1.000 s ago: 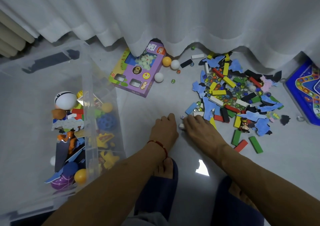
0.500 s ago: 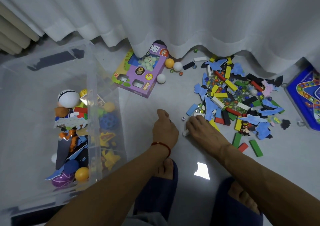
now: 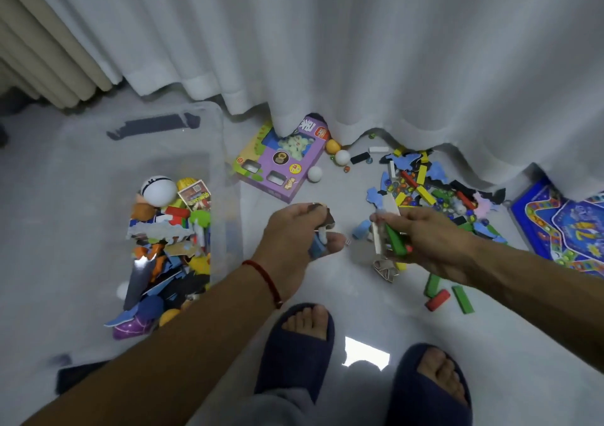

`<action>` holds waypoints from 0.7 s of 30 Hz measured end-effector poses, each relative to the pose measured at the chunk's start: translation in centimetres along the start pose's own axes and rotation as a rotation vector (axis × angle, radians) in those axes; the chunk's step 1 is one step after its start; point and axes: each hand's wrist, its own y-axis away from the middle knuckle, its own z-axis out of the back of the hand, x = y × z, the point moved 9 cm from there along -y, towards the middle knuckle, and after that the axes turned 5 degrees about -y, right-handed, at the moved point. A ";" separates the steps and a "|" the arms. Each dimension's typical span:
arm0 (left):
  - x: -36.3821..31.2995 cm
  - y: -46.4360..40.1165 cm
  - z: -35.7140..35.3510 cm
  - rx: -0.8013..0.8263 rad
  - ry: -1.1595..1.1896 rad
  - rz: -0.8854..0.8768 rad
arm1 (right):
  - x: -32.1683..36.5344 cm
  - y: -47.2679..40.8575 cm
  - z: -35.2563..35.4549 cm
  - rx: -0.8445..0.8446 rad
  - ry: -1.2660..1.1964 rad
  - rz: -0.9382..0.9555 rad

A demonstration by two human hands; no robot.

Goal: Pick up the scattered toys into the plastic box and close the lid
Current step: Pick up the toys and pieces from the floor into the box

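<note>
The clear plastic box (image 3: 225, 177) stands open on the floor at the left, with several toys heaped along its right side. My left hand (image 3: 295, 241) is raised just right of the box and grips a few small pieces, blue foam and dark ones. My right hand (image 3: 425, 239) is lifted near the toy pile and holds a green block (image 3: 395, 239), a white block and other bits. The scattered pile (image 3: 431, 190) of coloured blocks, marbles and blue foam shapes lies on the floor at the right, by the curtain.
A purple toy carton (image 3: 281, 167) lies beside the box, with three small balls (image 3: 341, 157) near it. A blue game board (image 3: 562, 226) sits at the far right. Loose green and red blocks (image 3: 441, 295) lie near my slippered feet (image 3: 297, 337). White curtain hangs behind.
Both hands were down on the floor at the pile's near edge; now they are lifted, each holding a handful of pieces. The camera has tilted up and back.
</note>
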 end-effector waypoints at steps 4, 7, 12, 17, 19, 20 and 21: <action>-5.0 4.2 8.1 -0.166 0.019 -0.119 | 5.0 3.6 -8.5 0.183 0.031 -0.056; -6.2 6.5 15.0 -0.337 0.066 -0.059 | 7.3 5.3 -17.3 0.304 0.070 -0.071; -8.0 10.1 19.3 -0.327 -0.031 -0.072 | 9.4 5.6 -26.4 0.351 0.405 0.058; -10.3 9.9 17.7 -0.473 -0.361 -0.372 | 12.3 2.9 -18.5 0.136 0.583 0.172; -9.6 8.5 14.8 -0.430 -0.414 -0.390 | 12.0 1.6 -11.9 -0.008 0.633 0.193; -9.3 7.7 12.8 -0.380 -0.428 -0.400 | 11.5 1.1 -8.5 -0.087 0.706 0.188; -8.8 6.6 10.6 -0.319 -0.449 -0.407 | 10.6 0.6 -5.3 -0.153 0.821 0.165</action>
